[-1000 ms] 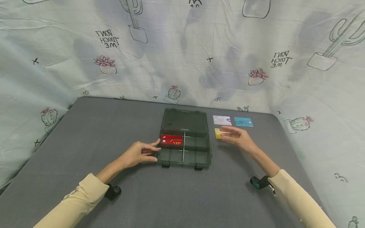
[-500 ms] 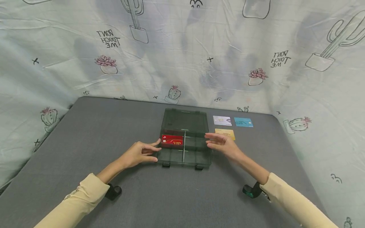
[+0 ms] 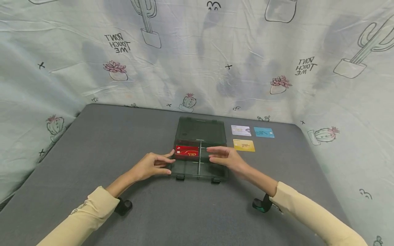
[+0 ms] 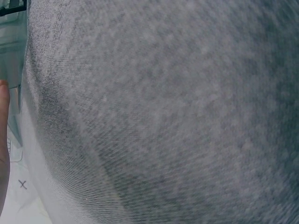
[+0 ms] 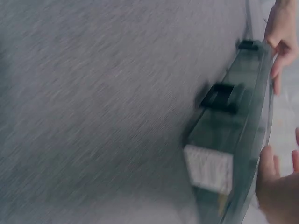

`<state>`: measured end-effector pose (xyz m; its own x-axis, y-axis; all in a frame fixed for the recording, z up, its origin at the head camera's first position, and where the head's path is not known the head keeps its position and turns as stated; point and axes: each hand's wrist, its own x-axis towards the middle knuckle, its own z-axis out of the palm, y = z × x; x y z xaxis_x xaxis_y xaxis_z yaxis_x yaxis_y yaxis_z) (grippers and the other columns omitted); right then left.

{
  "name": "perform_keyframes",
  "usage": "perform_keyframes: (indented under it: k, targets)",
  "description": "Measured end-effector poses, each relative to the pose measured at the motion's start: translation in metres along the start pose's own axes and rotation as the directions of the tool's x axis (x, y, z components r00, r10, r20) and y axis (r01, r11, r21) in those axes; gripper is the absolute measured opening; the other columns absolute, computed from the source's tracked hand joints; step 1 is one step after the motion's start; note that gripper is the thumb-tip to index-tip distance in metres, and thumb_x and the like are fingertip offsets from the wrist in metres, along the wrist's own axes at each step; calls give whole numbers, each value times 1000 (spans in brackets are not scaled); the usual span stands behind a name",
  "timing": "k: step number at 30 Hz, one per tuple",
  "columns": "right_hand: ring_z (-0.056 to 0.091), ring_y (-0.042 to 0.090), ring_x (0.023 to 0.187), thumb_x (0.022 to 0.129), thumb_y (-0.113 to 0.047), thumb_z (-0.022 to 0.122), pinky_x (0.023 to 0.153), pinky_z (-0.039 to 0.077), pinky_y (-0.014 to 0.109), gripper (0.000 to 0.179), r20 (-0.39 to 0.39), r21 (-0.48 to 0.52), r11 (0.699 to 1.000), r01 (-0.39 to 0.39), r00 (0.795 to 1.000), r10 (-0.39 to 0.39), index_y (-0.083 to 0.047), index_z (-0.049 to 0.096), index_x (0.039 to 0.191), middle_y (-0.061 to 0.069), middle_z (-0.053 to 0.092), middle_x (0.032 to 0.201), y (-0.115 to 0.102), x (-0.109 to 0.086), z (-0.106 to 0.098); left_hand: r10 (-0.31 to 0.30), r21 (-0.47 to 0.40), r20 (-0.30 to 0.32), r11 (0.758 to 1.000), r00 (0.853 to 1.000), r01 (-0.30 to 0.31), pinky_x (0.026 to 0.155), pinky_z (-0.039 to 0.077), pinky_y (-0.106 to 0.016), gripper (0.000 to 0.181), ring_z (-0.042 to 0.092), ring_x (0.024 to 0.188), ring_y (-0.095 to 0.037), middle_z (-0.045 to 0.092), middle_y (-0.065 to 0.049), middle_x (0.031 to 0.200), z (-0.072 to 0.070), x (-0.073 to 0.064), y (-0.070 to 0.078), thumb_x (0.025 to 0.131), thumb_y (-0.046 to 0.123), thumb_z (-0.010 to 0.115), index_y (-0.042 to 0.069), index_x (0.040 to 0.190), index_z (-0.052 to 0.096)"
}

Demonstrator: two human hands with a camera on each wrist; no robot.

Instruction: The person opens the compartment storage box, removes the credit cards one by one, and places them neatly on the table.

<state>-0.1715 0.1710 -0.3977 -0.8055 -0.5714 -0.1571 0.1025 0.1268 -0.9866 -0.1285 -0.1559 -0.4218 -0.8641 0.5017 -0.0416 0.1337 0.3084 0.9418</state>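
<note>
A dark green translucent box [image 3: 199, 174] lies with its lid [image 3: 201, 131] folded back, and dividers split it into compartments. A red VIP card [image 3: 187, 151] lies in its upper left compartment. My left hand [image 3: 150, 166] rests fingertips and thumb against the box's left edge, fingers mostly straight. Over the box's right side is my right hand [image 3: 231, 159], fingers extended, nothing held; it hides part of the upper right compartment. In the right wrist view its fingers [image 5: 267, 163] reach over the box rim. Only a sliver of finger [image 4: 3, 116] shows in the left wrist view.
A yellow card [image 3: 244, 145] lies right of the box, with a white card [image 3: 241, 130] and a blue card [image 3: 264, 132] behind it. Two black latches [image 3: 180, 177] stick out at the box's front. A cactus-print curtain [image 3: 209, 68] hangs behind the grey table [image 3: 138, 130].
My right hand has moved left from above the yellow card to over the box's right compartments, uncovering that card. My left hand stays at the box's left edge.
</note>
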Motion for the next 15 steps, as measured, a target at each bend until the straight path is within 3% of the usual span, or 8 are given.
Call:
perform_keyframes:
  k: [9, 15]
  targets:
    - [63, 26, 108, 90, -2, 65, 93, 53, 36, 40, -46, -125, 992, -24, 999, 19, 7, 56, 128, 23, 56, 131, -11, 15, 25, -5, -6, -2, 1000, 1000, 5, 96, 48, -27, 46, 47, 127, -30, 34, -18, 148, -1, -2, -2, 79, 7, 76, -8, 121, 62]
    - [64, 26, 105, 89, 1, 65, 94, 52, 38, 38, -63, -151, 988, -43, 997, 34, 9, 58, 125, 24, 58, 127, -12, 26, 28, 6, 22, 1, 1000, 1000, -6, 96, 48, -27, 47, 49, 126, -29, 35, -18, 147, 0, -2, -3, 79, 10, 76, -7, 121, 62]
